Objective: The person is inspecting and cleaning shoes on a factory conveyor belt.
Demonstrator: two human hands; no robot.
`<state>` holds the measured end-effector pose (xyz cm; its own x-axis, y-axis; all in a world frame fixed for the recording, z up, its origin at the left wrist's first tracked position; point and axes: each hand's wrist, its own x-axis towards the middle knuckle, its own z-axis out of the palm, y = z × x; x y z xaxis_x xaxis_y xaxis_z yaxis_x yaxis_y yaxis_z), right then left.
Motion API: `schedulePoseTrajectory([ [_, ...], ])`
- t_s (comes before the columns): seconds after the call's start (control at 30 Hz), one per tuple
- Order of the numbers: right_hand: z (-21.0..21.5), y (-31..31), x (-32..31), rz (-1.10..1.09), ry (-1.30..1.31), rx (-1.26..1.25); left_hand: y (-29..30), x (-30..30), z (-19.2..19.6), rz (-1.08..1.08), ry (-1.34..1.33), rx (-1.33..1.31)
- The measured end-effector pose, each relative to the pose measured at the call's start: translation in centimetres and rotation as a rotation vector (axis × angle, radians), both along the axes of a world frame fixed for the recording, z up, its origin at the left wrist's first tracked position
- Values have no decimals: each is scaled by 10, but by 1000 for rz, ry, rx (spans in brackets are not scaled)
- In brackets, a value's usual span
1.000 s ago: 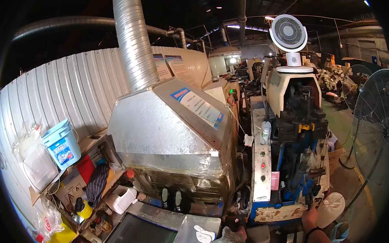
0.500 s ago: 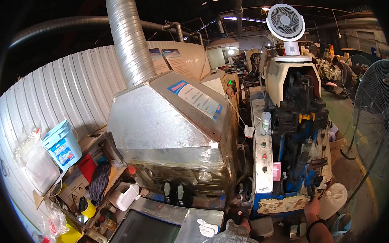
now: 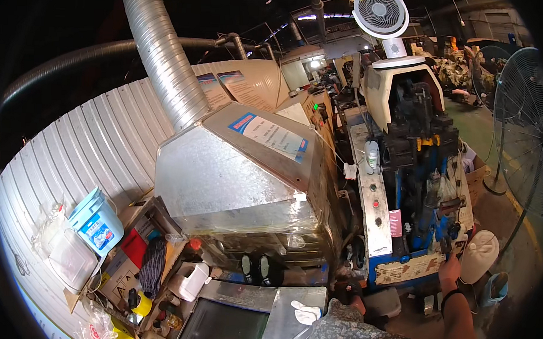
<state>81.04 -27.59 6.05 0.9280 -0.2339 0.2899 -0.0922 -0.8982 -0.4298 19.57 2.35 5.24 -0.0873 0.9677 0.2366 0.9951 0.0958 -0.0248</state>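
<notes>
Nearest me, patterned cloth (image 3: 364,332) fills the bottom edge, and just above it I pick out the left hand (image 3: 358,305), mostly hidden and dim, beside some dark clutter; I cannot tell how far open it is or whether it holds anything. The right hand (image 3: 451,269) reaches up from the lower right, a black wristband (image 3: 450,295) behind it. It is at the lower front corner of the press (image 3: 405,151), right under a dark handle (image 3: 445,245). From here I cannot tell whether its fingers are closed on that handle or only near it.

Left of the cloth, I see a white glove (image 3: 305,313) on the metal tabletop (image 3: 280,312), next to a dark belt (image 3: 223,325). Just right of the right hand stand a white jug (image 3: 480,257) and a pale blue bin (image 3: 495,289).

Farther in, two dark shoes (image 3: 246,266) stand side by side at the foot of the metal hood (image 3: 223,173). I have the press to the hood's right, a white bottle (image 3: 372,156) on its side panel. A blue bucket (image 3: 99,225) sits by the ribbed wall (image 3: 91,131) at far left. Beyond, a silver duct (image 3: 167,62) rises from the hood, a small fan (image 3: 381,15) tops the press, and a tall fan (image 3: 523,132) stands at right.
</notes>
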Motion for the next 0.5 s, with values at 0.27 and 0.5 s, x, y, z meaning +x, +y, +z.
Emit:
schedulePoseTrajectory([
  [0.27,-17,-5,6,-17,-28,4,3,-6,11,16,125,-217],
  [0.5,-9,-2,1,2,-99,-3,0,-15,-8,10,54,-209],
])
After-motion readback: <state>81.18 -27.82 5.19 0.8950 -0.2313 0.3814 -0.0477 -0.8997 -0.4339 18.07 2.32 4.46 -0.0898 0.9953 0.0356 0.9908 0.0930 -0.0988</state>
